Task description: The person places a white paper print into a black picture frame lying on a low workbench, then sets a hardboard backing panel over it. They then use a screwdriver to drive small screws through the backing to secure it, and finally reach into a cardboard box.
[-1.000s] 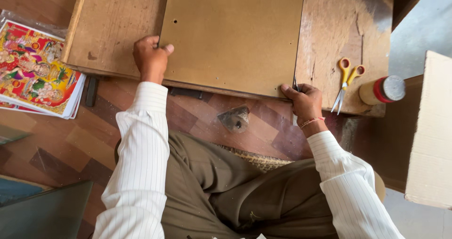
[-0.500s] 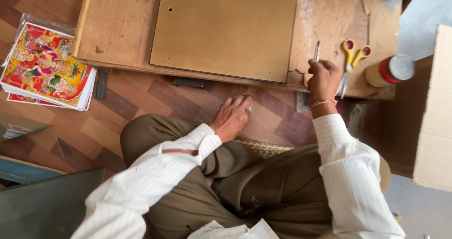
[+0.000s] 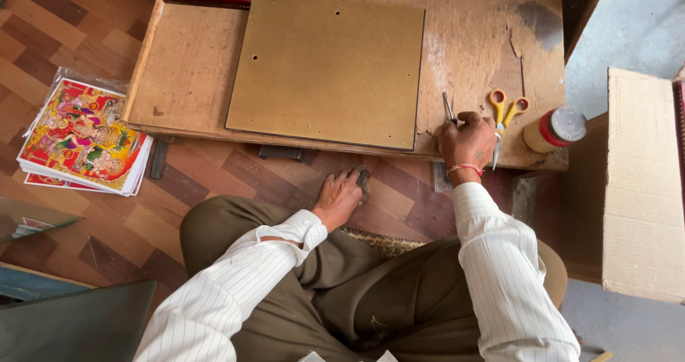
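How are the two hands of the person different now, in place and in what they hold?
The left hand is low, on the patterned floor in front of the low wooden table, and covers a small dark object. The right hand is higher, resting on the table edge beside the yellow-handled scissors, and grips a thin metal tool that points up. Both come out of white striped sleeves.

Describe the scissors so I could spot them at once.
Start at the low wooden table and go to its near right corner. The scissors lie there, just right of the right hand and left of a red-capped jar. Their orange-yellow loop handles set them apart.
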`<state>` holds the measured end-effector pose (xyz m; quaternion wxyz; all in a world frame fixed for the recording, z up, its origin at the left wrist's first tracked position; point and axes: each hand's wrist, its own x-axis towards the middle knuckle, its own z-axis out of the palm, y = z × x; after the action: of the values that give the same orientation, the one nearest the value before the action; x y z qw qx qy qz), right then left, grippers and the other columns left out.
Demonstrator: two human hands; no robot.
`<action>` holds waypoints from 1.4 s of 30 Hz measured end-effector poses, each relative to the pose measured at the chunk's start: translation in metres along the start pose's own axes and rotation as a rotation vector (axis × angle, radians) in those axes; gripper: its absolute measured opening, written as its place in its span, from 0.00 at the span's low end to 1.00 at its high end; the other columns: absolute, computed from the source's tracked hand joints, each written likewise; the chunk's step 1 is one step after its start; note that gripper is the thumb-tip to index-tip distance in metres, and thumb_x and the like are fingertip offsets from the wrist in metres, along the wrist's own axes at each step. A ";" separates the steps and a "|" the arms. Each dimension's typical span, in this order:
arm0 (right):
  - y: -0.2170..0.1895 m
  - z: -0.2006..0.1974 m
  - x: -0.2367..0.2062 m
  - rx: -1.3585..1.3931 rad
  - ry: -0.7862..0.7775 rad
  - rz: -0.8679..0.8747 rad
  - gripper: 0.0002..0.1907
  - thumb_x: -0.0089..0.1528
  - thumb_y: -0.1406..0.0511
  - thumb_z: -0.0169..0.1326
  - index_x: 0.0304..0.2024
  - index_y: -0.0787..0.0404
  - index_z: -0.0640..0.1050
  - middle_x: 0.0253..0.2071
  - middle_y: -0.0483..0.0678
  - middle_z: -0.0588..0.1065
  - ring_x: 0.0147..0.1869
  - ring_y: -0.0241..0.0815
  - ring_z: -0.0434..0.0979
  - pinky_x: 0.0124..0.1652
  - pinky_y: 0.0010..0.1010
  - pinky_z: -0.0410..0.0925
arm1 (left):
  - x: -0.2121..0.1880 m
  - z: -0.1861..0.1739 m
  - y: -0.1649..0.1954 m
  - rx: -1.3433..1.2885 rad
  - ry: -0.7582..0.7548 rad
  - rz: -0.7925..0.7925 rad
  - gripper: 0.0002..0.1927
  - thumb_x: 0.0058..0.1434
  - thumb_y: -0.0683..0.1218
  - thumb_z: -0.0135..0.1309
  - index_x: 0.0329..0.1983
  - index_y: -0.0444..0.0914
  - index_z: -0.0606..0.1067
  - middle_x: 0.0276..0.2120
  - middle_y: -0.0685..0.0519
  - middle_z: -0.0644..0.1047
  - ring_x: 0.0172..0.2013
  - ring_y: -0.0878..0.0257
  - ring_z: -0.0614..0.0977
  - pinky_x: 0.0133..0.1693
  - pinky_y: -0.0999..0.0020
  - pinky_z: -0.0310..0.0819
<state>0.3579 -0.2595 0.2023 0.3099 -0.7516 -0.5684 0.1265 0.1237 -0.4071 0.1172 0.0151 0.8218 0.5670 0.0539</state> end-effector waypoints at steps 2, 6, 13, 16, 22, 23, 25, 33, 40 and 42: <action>0.001 0.000 0.001 0.002 0.010 -0.028 0.13 0.55 0.61 0.65 0.41 0.58 0.85 0.45 0.56 0.76 0.49 0.57 0.76 0.50 0.44 0.69 | 0.001 0.001 -0.001 -0.019 0.000 -0.010 0.10 0.54 0.41 0.58 0.39 0.35 0.82 0.50 0.46 0.75 0.47 0.50 0.78 0.45 0.53 0.73; 0.004 0.002 0.004 0.103 0.085 -0.095 0.15 0.54 0.60 0.68 0.40 0.59 0.85 0.45 0.57 0.76 0.48 0.57 0.76 0.49 0.43 0.69 | 0.001 0.003 -0.001 -0.053 -0.052 -0.012 0.08 0.51 0.42 0.61 0.34 0.36 0.82 0.52 0.43 0.74 0.50 0.48 0.77 0.46 0.51 0.72; 0.004 0.000 -0.005 0.376 -0.055 -0.069 0.14 0.57 0.61 0.66 0.40 0.64 0.85 0.33 0.49 0.82 0.35 0.38 0.82 0.40 0.27 0.73 | -0.003 0.000 0.001 -0.127 0.039 -0.030 0.14 0.46 0.39 0.60 0.38 0.35 0.83 0.54 0.44 0.73 0.51 0.48 0.74 0.48 0.49 0.67; 0.005 -0.005 -0.013 0.543 -0.156 -0.094 0.13 0.58 0.63 0.67 0.41 0.67 0.84 0.32 0.48 0.82 0.33 0.33 0.79 0.34 0.23 0.71 | -0.007 -0.011 0.006 -0.149 -0.038 -0.037 0.08 0.47 0.38 0.59 0.32 0.36 0.82 0.55 0.44 0.72 0.55 0.48 0.72 0.53 0.46 0.63; 0.005 -0.008 -0.044 0.772 -0.419 0.171 0.12 0.61 0.68 0.64 0.45 0.70 0.84 0.32 0.49 0.79 0.29 0.35 0.75 0.28 0.24 0.66 | -0.003 -0.048 0.021 -0.665 0.146 -0.174 0.02 0.56 0.35 0.55 0.31 0.33 0.77 0.42 0.43 0.75 0.45 0.51 0.77 0.45 0.57 0.73; 0.002 -0.006 -0.048 0.785 -0.444 0.238 0.13 0.61 0.68 0.64 0.46 0.70 0.82 0.32 0.49 0.80 0.29 0.36 0.76 0.27 0.25 0.67 | 0.005 -0.056 0.018 -0.823 0.164 -0.185 0.01 0.58 0.36 0.54 0.32 0.34 0.77 0.38 0.45 0.76 0.40 0.54 0.79 0.42 0.60 0.74; -0.005 -0.002 -0.051 0.796 -0.507 0.376 0.16 0.61 0.68 0.62 0.48 0.70 0.78 0.34 0.49 0.81 0.29 0.37 0.79 0.26 0.25 0.69 | 0.026 -0.070 0.009 -1.150 0.190 -0.228 0.02 0.62 0.37 0.53 0.34 0.35 0.75 0.29 0.48 0.79 0.31 0.59 0.82 0.36 0.66 0.77; -0.027 0.012 -0.035 0.865 -0.602 0.433 0.08 0.60 0.72 0.61 0.40 0.70 0.77 0.32 0.51 0.81 0.28 0.37 0.80 0.26 0.26 0.72 | 0.111 -0.086 -0.024 -0.628 0.416 -0.101 0.03 0.52 0.39 0.62 0.27 0.39 0.79 0.35 0.52 0.79 0.42 0.53 0.80 0.45 0.56 0.71; -0.025 0.018 -0.024 0.843 -0.627 0.436 0.09 0.59 0.72 0.63 0.38 0.70 0.76 0.30 0.50 0.79 0.26 0.38 0.79 0.25 0.27 0.71 | 0.127 -0.062 -0.030 -0.657 0.312 -0.210 0.03 0.51 0.42 0.66 0.27 0.42 0.82 0.38 0.55 0.77 0.46 0.55 0.78 0.50 0.54 0.67; -0.028 0.018 -0.023 0.849 -0.625 0.458 0.09 0.58 0.73 0.63 0.38 0.69 0.77 0.30 0.49 0.79 0.26 0.37 0.79 0.25 0.26 0.72 | 0.128 -0.061 -0.033 -0.689 0.285 -0.212 0.03 0.52 0.43 0.66 0.28 0.43 0.82 0.39 0.56 0.77 0.47 0.56 0.78 0.51 0.55 0.67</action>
<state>0.3195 -0.2711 0.2017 0.3666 -0.5922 -0.3551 0.6235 0.1315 -0.2777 0.1845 0.2168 0.6898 0.5939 0.3529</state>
